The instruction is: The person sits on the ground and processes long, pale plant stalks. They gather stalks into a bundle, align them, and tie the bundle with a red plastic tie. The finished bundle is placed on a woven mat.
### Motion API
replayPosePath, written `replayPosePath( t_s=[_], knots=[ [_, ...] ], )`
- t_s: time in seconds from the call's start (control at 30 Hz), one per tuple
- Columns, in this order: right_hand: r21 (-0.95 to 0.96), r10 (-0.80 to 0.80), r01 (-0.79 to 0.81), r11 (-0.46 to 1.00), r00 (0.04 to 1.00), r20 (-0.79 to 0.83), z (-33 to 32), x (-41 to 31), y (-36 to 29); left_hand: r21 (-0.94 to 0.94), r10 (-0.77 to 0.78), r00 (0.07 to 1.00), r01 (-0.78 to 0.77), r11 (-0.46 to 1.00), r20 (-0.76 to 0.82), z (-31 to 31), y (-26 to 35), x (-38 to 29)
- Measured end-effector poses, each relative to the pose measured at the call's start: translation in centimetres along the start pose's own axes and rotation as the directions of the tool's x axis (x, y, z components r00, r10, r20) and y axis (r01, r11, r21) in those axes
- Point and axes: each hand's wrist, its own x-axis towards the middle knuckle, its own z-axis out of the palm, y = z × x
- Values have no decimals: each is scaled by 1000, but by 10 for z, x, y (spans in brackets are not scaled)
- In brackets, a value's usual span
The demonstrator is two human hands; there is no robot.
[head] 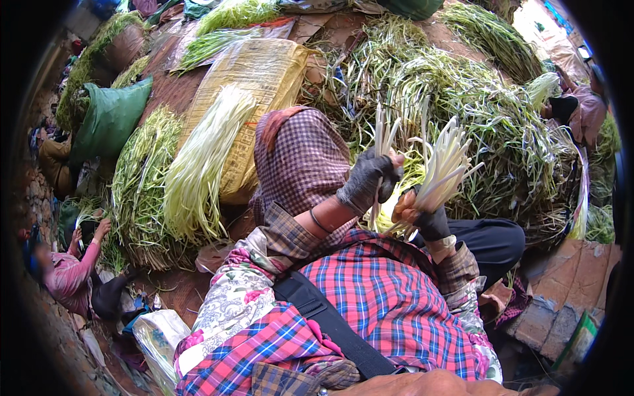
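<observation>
My left hand (pixel 372 179), in a dark grey glove with bare fingertips, is closed around a few white stalks (pixel 384 132) that look like garlic chives. Just right of it and lower, my right hand (pixel 421 216), gloved the same way, grips a thicker bunch of these stalks (pixel 443 166), white ends up and fanned out. Yellow-green leaves (pixel 391 213) show between the hands, partly hidden. Both hands are above my lap, and the two lots of stalks stand apart at their tops. A checked cloth (pixel 302 158) lies over my left knee.
A large heap of loose green stalks (pixel 495 128) rises ahead and to the right. Left of my knee, a pale bundle (pixel 210 158) lies across a yellow woven sack (pixel 267 69), beside a greener heap (pixel 143 188). One co-worker (pixel 69 277) sits left, another (pixel 584 109) far right. Flattened cardboard (pixel 569 277) lies right.
</observation>
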Motion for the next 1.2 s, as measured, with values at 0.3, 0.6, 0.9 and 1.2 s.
replayPosePath(
  t_s=[0.3,0.6,0.9,1.2],
  knots=[
    [-103,161,-146,984,975,152,-1,4,3,79,-40,999,37,996,35,18,22,2],
    [-94,59,-57,994,998,18,2,-1,-3,-196,-22,999,30,980,44,14,17,5],
    [15,14,-12,1000,995,-96,3,3,-4,36,154,981,-151,988,-121,11,18,6],
    [84,-105,125,989,972,-211,3,7,-8,110,147,988,-141,984,-47,17,19,0]
  ],
)
